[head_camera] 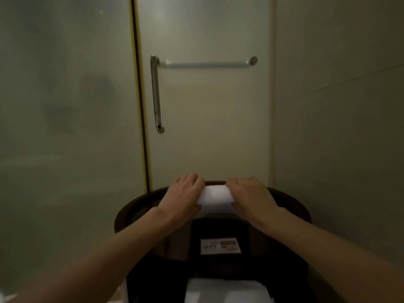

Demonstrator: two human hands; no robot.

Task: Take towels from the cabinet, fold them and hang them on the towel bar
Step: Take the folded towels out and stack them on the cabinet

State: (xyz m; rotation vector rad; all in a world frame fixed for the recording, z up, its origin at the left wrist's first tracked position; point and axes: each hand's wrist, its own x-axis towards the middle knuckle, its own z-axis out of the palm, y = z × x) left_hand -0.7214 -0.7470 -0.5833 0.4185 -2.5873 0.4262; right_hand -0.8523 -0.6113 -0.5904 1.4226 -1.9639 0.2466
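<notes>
A small white towel (215, 196) lies rolled or folded on top of the curved back of a dark chair (135, 206). My left hand (182, 197) grips its left end with fingers curled over the top. My right hand (251, 197) grips its right end the same way. A horizontal metal towel bar (205, 64) is mounted on the frosted glass door straight ahead, well above my hands, and it is bare. More white towel (227, 290) lies folded on the chair seat at the bottom of the view.
A vertical metal door handle (156, 95) hangs left of the towel bar. A frosted glass panel (65, 127) fills the left side, a plain wall (338, 127) the right. A card marked WIFI (220, 246) sits on the dark chair.
</notes>
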